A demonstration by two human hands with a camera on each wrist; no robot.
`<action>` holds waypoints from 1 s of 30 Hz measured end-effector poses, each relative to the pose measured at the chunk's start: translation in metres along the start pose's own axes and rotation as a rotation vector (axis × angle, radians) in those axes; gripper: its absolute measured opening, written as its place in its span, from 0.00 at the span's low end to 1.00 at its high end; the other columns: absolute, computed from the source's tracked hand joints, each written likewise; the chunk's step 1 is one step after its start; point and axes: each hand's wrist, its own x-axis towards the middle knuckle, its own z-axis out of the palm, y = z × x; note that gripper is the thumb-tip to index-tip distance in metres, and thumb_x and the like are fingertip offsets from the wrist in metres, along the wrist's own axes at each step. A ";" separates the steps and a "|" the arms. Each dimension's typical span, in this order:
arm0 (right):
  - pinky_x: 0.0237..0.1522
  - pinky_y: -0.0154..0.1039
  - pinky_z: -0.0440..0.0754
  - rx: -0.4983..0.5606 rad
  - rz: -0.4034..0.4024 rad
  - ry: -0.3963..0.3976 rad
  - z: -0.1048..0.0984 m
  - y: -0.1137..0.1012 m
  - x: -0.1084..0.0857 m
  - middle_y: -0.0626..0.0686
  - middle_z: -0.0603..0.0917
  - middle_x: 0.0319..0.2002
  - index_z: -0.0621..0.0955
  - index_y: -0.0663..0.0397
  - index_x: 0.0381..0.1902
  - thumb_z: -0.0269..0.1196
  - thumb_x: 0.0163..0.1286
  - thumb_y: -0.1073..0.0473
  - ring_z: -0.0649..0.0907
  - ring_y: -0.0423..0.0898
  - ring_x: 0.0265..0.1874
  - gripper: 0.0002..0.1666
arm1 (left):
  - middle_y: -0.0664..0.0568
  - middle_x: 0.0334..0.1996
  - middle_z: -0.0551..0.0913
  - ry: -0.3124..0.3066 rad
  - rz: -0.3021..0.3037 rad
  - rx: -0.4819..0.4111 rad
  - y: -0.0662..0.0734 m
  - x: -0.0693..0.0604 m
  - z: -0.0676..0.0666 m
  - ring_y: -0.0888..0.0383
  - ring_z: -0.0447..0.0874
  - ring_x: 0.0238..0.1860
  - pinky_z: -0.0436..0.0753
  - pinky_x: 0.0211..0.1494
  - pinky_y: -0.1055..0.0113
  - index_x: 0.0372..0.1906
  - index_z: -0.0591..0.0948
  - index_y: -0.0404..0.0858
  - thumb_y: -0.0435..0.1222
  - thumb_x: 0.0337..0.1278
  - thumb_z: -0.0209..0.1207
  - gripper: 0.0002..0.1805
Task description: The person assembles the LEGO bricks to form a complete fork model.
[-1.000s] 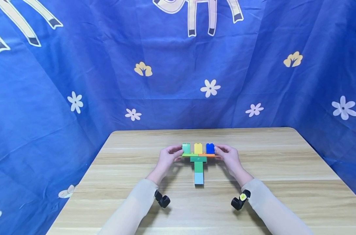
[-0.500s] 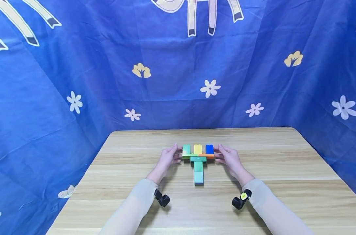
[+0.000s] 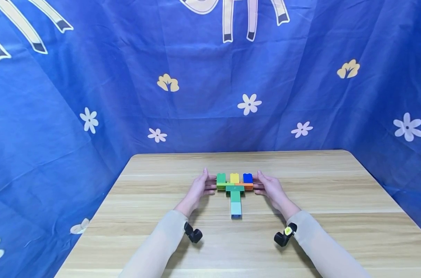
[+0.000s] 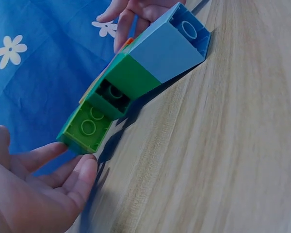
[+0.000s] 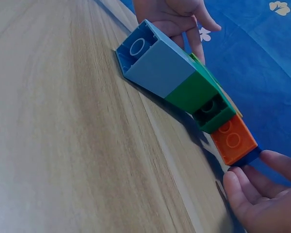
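Observation:
A toy brick build lies on its side between both hands in the head view. Its stem is a light-blue brick (image 3: 236,207) and a green brick (image 3: 235,197). A darker green crosspiece (image 3: 235,189) joins them to a lime brick (image 3: 221,184) and an orange brick (image 3: 247,186). Green (image 3: 221,178), yellow (image 3: 234,178) and blue (image 3: 247,178) bricks stand along the far side. My left hand (image 3: 198,188) touches the lime end with extended fingertips, thumb raised. At the orange and blue end, my right hand (image 3: 273,189) does likewise. Hollow undersides show in both wrist views.
A wood-grain table (image 3: 154,185) carries the build. Behind and beside it hangs a blue cloth (image 3: 203,116) with white flowers. Black wrist cameras (image 3: 193,233) sit at both sleeve cuffs.
Both thumbs have lifted off the end bricks and point up. The build has tipped: its far bricks sit slightly lower in view, and the light-blue brick's underside edge now shows.

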 end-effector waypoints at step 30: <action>0.47 0.45 0.80 -0.084 -0.038 -0.029 -0.011 0.003 -0.007 0.67 0.74 0.56 0.66 0.69 0.62 0.51 0.72 0.52 0.80 0.55 0.46 0.30 | 0.32 0.53 0.74 0.039 -0.032 -0.009 -0.017 -0.005 -0.017 0.43 0.77 0.50 0.79 0.50 0.57 0.58 0.67 0.23 0.51 0.70 0.39 0.33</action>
